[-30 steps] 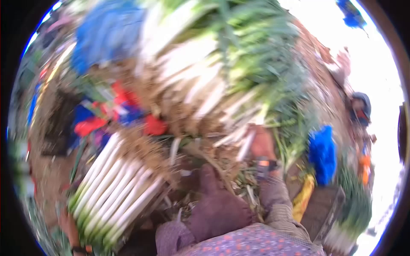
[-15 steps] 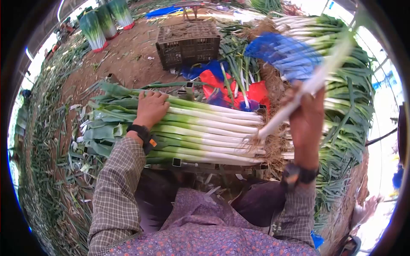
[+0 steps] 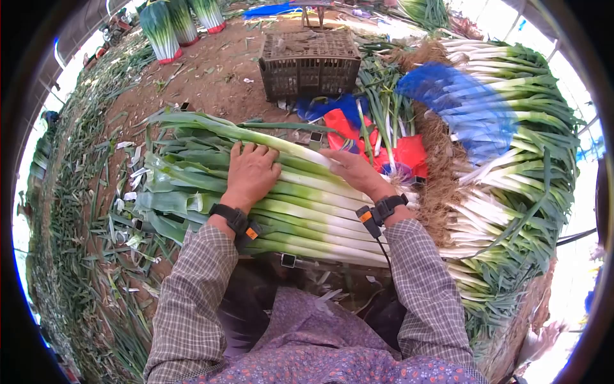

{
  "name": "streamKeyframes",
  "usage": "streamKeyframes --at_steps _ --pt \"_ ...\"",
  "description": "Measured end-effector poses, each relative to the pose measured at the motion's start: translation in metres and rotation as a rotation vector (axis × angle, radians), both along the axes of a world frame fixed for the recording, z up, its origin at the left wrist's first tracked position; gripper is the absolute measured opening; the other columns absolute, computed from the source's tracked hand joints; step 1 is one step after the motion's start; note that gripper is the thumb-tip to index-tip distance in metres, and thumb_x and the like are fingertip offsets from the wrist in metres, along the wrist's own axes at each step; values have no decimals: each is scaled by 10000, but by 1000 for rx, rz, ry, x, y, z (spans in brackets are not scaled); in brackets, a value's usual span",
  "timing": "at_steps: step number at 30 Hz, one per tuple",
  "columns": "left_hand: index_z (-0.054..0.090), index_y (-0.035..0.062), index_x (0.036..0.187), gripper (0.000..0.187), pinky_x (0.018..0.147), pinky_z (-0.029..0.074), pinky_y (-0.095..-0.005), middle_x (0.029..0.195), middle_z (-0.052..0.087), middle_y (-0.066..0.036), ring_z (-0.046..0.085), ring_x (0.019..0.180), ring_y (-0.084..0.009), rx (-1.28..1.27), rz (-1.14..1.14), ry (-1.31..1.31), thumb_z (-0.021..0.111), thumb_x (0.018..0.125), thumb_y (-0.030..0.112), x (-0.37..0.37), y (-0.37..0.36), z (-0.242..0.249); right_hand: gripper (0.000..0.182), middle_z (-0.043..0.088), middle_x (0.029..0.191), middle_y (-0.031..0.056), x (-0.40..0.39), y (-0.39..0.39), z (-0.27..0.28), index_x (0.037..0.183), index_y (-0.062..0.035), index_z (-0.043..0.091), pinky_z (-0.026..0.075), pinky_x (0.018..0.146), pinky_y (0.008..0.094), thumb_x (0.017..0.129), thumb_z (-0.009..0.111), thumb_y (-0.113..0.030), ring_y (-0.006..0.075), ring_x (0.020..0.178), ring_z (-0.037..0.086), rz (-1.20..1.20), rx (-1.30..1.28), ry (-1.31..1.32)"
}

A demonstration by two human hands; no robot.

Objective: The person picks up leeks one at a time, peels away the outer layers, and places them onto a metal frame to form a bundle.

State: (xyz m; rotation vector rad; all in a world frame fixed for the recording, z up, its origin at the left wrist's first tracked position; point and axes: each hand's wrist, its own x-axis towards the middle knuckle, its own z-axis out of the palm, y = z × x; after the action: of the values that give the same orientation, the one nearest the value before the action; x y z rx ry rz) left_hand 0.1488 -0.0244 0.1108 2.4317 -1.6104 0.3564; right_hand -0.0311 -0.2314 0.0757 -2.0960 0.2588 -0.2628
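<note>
A broad bundle of leeks point(image 3: 313, 208) lies in front of me, with green leaves to the left and white stalks to the right. My left hand point(image 3: 251, 174) rests on top of the leaves with its fingers spread. On the far side of the bundle, my right hand point(image 3: 358, 173) is closed round the white part of one leek point(image 3: 288, 144). That leek lies along the bundle's far edge. My right hand and wrist cover part of its root end.
A dark plastic crate point(image 3: 310, 67) stands beyond the bundle. Red plastic point(image 3: 409, 153) and blue netting point(image 3: 460, 105) lie to its right. A long pile of leeks point(image 3: 531, 153) curves down the right side. Tied bundles point(image 3: 160, 31) stand at the back left.
My right hand has come from the pile on the right to the bundle, bringing the raised leek down onto its far edge. My left hand stays on the leaves. The view has shifted slightly.
</note>
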Motion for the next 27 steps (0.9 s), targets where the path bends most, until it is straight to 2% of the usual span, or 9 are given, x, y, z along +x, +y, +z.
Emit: streamKeyframes --at_steps 3,9,11,13,16,19,22,25,27 --pt "666 121 1091 305 1111 270 -508 1090 661 -58 550 1114 -247 -9 4 -3 527 875 286 -1 0 2 440 629 1262 128 -5 -14 -27 1329 -111 571 431 1016 355 890 604 -122 283 1192 570 -34 46 -48" --pt "653 110 1102 310 1110 278 -460 1110 658 -72 537 1148 -250 46 22 36 559 857 276 -7 0 12 326 658 1121 119 -25 -40 -50 1216 -163 642 483 919 419 898 573 -171 310 1081 593 -105 -305 179" --pt "652 108 1098 312 1109 279 -465 1099 661 -77 542 1131 -257 26 -6 24 555 849 270 -4 -1 8 301 670 1041 149 -26 -43 -48 1064 -109 680 499 859 456 860 602 -317 353 988 630 -170 -369 279" --pt "653 109 1094 306 1095 293 -451 1092 662 -77 544 1123 -257 23 -15 21 574 839 259 -6 -2 11 357 677 1003 168 -24 -43 -48 1026 -83 688 504 830 455 822 640 -371 372 952 643 -205 -391 216" --pt "653 113 1092 300 1076 309 -437 1078 665 -77 546 1113 -257 17 -42 13 593 829 245 -5 -2 8 345 681 966 179 -25 -45 -36 998 -68 691 504 808 441 799 670 -349 352 938 653 -237 -233 330" --pt "659 119 1083 289 1062 320 -424 1072 666 -65 547 1107 -252 5 -51 7 591 829 238 -4 1 9 330 686 963 179 -23 -55 -33 1005 -57 687 504 797 422 790 680 -307 318 919 663 -130 -142 337" --pt "667 126 1067 276 1047 331 -415 1063 665 -53 552 1099 -242 -11 -46 -19 586 827 237 -7 0 12 259 702 967 144 -25 -70 -36 1016 -34 687 491 845 381 839 560 -173 266 934 660 13 -160 374" --pt "669 130 1062 270 1041 335 -414 1057 669 -49 555 1095 -239 -8 -49 3 583 828 234 -5 0 12 245 690 986 192 -28 -66 -32 1023 -27 679 499 816 417 810 596 -114 328 944 662 -29 -169 343" --pt "672 127 1055 263 1040 337 -413 1043 675 -40 557 1094 -237 -4 -39 8 585 831 233 -4 0 10 201 682 958 192 -25 -64 -39 984 -28 667 495 795 427 800 614 -91 349 926 652 -80 -311 243"
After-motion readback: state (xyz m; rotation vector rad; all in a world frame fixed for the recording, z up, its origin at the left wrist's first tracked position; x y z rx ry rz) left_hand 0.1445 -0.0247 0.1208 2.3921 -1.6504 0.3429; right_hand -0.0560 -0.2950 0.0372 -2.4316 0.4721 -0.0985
